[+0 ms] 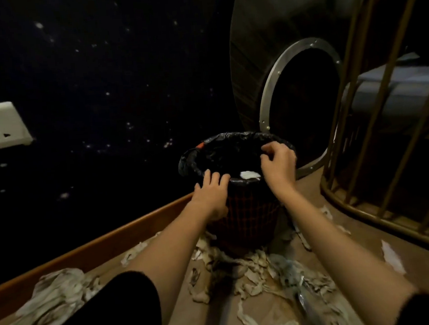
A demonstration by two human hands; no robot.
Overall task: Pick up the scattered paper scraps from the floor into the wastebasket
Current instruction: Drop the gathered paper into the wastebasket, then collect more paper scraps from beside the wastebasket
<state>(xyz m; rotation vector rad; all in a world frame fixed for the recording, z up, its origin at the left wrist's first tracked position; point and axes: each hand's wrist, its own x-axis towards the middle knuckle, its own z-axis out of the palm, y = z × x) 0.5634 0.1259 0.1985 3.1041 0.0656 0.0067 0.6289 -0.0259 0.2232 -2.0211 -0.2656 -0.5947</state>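
Left hand (pixel 212 194): fingers spread flat on near rim of wastebasket (pixel 247 218), grasping nothing | Right hand (pixel 278 164): fingers curled over the black liner (pixel 222 146) at right rim; a grip cannot be told | Paper scraps (pixel 251 271): on floor (pixel 219 314) around basket base; one white piece (pixel 250 175) inside.

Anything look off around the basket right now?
Yes: paper scraps litter the floor around the wastebasket, with only one white piece visible inside. Both hands, left and right, are at its rim.
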